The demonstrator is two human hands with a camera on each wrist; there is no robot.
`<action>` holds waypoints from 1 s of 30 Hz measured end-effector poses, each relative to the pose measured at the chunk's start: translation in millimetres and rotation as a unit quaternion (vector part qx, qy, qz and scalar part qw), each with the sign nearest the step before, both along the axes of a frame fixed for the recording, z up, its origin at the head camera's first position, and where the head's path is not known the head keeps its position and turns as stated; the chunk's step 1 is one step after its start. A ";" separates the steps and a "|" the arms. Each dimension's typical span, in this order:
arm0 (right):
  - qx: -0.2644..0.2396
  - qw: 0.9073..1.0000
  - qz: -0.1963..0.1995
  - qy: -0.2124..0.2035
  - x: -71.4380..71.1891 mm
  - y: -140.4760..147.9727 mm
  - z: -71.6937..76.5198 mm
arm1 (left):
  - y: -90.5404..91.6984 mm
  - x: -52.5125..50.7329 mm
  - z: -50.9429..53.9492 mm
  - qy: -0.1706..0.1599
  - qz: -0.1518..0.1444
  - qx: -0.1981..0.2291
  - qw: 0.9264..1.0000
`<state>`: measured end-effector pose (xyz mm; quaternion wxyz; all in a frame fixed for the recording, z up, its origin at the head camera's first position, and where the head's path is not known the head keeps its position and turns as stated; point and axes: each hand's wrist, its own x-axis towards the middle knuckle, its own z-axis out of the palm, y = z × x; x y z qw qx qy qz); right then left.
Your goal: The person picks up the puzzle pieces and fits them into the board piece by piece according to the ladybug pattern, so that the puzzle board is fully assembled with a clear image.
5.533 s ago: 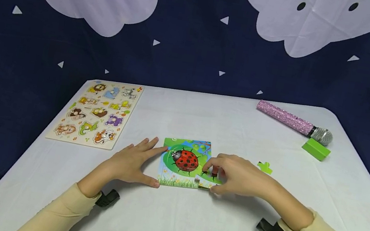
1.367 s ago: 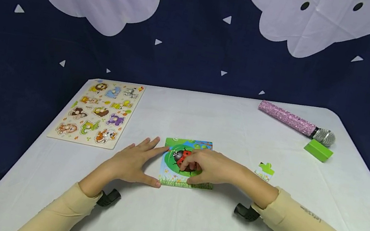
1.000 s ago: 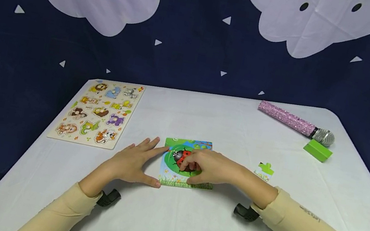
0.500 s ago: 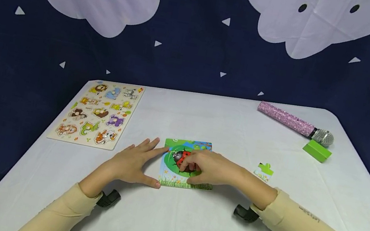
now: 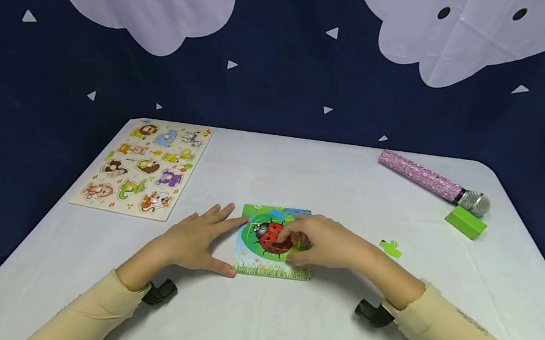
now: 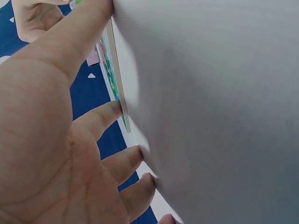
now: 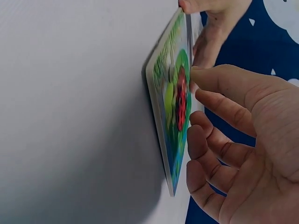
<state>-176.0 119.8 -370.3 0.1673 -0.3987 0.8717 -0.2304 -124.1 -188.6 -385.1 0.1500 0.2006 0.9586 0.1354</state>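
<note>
In the head view, a square ladybug jigsaw puzzle lies flat on the white table. My left hand rests beside it with fingers spread, the index fingertip and thumb touching its left edge. My right hand is over the puzzle's right half, fingers loosely bent. The right wrist view shows the puzzle from its side, and nothing visible between the right thumb and fingers. Part of the puzzle's right side is hidden under that hand. A loose green puzzle piece lies behind the right forearm, which partly covers it.
A wooden animal peg puzzle lies at the back left. At the back right are a pink glittery microphone and a green block. A dark blue cloth with clouds hangs behind the white table.
Earlier the right hand set a piece into the puzzle's lower right corner, then stayed on the ladybug. Just now it has shifted slightly right and up. The left hand has stayed put.
</note>
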 end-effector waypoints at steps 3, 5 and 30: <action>-0.011 1.000 -0.007 -0.003 -2.7 7.0 -0.5 | -0.4 0.1 -0.8 -0.002 0.001 0.000 1.000; -0.020 1.000 -0.012 -0.005 -4.9 12.4 -1.2 | -0.6 0.3 -1.3 -0.002 0.001 0.001 1.000; 0.003 0.993 -0.116 0.022 -19.5 106.3 3.5 | -0.7 -0.4 -2.3 -0.004 0.007 -0.001 1.000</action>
